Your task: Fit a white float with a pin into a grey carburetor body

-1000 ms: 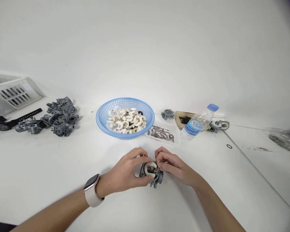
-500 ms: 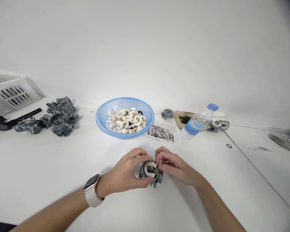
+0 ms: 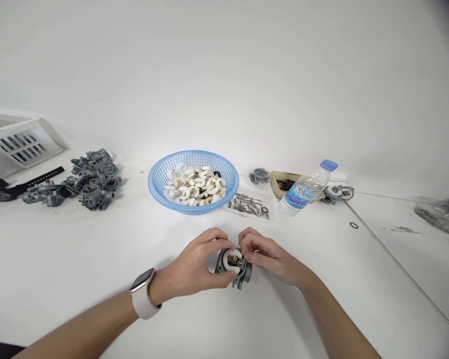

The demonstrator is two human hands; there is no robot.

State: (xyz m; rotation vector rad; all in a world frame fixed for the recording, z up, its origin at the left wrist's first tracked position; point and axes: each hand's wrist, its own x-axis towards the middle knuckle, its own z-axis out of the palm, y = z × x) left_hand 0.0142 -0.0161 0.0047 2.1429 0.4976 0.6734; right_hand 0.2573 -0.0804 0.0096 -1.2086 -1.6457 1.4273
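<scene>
Head | left hand (image 3: 196,264) spans carburetor (image 3: 247,273) | right hand (image 3: 271,257) at edge (basket (image 3: 151,180) apart)

Bright, diffuse light fills the view, its source out of frame. Soft shadows lie on the pale desk (image 3: 108,279) beside each hand. The bottle (image 3: 303,192) shows small glints. Fine detail looks smeared, the far-right bag (image 3: 439,215) especially; wide-angle stretching and a dark upper-right corner mark the edges.
</scene>
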